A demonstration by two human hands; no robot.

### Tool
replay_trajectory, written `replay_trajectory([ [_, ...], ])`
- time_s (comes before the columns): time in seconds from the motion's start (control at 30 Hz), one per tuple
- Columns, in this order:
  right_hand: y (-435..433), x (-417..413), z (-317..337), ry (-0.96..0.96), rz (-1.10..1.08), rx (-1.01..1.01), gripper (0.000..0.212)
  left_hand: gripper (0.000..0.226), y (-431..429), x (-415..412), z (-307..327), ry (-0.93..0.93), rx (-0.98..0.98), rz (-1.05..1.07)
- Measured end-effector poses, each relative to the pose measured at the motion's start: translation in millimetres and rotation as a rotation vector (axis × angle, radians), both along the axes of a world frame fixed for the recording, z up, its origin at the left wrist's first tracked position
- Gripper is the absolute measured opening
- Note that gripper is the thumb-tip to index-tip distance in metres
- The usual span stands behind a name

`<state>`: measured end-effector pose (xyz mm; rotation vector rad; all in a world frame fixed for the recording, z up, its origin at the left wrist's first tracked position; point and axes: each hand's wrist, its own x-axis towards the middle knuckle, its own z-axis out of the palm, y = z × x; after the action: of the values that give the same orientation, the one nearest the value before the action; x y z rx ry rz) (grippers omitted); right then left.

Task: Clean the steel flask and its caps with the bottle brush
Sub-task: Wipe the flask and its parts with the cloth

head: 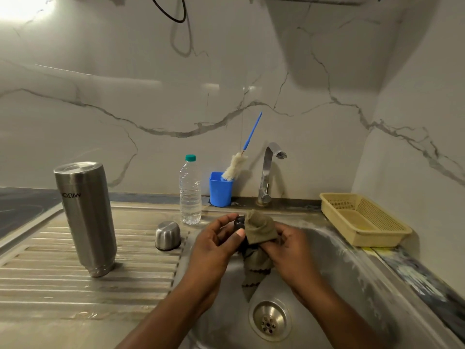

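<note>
In blue plastic cup point(220, 188), at the desk's back edge: brush point(236, 166), fluffy white head down inside, thin blue handle slanting up against the marble-veined wall point(125, 96). Just left of the cup, clear ribbed bottle point(190, 190) with green screw top, water nearly to the neck. Just right of it, bent steel tap point(268, 172).

On the ribbed steel drainboard point(75, 285), toward its left side: flask point(85, 217), tall brushed-steel cylinder, upright, lettering upside down, narrower ringed end at the bottom. Near the drainboard's right edge, well apart from the flask: steel cap point(167, 235), a small dome with a dark rim, standing rim down.

Over the sink point(339, 273), above the round perforated drain point(270, 319): left hand point(214, 243), grip narrow, thumb and fingertips pinching a small dark cap point(239, 221). Right hand point(292, 243), grip closed around an olive cloth point(259, 230), bunched against the dark cap's right side, loose tail hanging down into the basin.

At the sink's right rim, by the side wall: yellow basket point(362, 220), rectangular, perforated plastic, low-walled. Open basin under both hands; open drainboard ribs in front of the flask and steel cap.
</note>
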<state>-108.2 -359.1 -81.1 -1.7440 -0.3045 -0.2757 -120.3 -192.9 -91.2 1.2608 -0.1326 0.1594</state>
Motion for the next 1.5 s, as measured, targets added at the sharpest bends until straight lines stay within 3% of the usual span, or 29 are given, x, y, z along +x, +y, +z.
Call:
replay_trajectory([
  [0.2,-11.3,5.4,0.8,-0.087,-0.112,0.05,0.022,0.056,-0.4,-1.1,-3.7,0.048,0.016,-0.034],
  [0.43,3.1,-2.3,-2.2,0.18,0.124,0.035,0.019,0.045,6.1,-1.4,-2.1,-0.019,0.138,-0.001],
  [0.6,-7.1,1.4,6.1,0.022,0.048,0.098,0.019,0.045,7.1,-0.4,8.2,-0.051,0.159,-0.051],
  [0.73,-10.0,1.8,2.1,-0.132,-0.053,-0.018,0.007,0.039,8.4,-0.5,4.4,-0.031,0.133,-0.035],
  [0.87,-10.8,-1.8,2.1,-0.217,-0.113,-0.08,0.018,0.034,5.3,-3.3,3.5,0.005,0.079,-0.028],
  [1.1,0.7,-7.2,0.4,-0.106,0.039,-0.086,0.02,0.034,6.8,-4.8,1.2,-0.014,0.104,-0.026],
  [1.17,0.5,-7.9,1.8,-0.073,0.025,-0.114,0.013,0.033,6.7,-5.3,0.1,-0.036,0.158,0.019],
  [1.3,-4.0,-6.2,2.0,-0.166,-0.11,-0.2,0.005,0.035,5.8,-5.8,2.1,-0.092,0.28,0.121],
  [1.4,0.5,-8.4,0.2,-0.222,-0.151,-0.169,0.021,0.035,5.6,-5.9,2.8,-0.081,0.279,0.1],
  [1.5,2.3,-6.9,0.6,-0.281,-0.114,-0.15,0.022,0.032,5.3,-6.3,3.9,-0.063,0.238,0.049],
])
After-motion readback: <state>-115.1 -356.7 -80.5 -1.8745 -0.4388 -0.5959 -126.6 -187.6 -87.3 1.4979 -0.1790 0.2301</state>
